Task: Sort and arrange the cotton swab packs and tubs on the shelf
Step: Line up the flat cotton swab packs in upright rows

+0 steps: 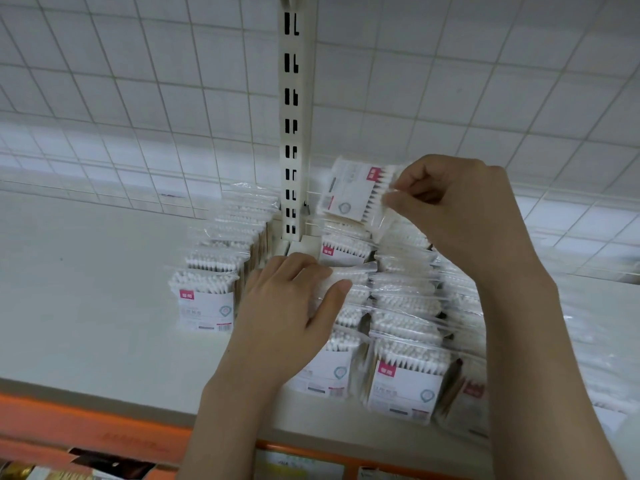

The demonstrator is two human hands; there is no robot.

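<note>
Our right hand [464, 216] pinches a clear plastic cotton swab pack with a white-and-pink label [353, 192], lifted near the white shelf's [86, 306] back edge (beside the slotted upright [294, 133]). Our left hand [291, 313] curls round another clear pack [343, 277] atop the standing rows.

Shop, wire-backed shelf [86, 306], rows of barcoded swab packs [204, 299]

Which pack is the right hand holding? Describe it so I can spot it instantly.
Find the slotted upright post at the back of the shelf. Just right of its base, the right hand pinches one cotton swab pack. It alone is lifted, tilted above the standing rows.
</note>
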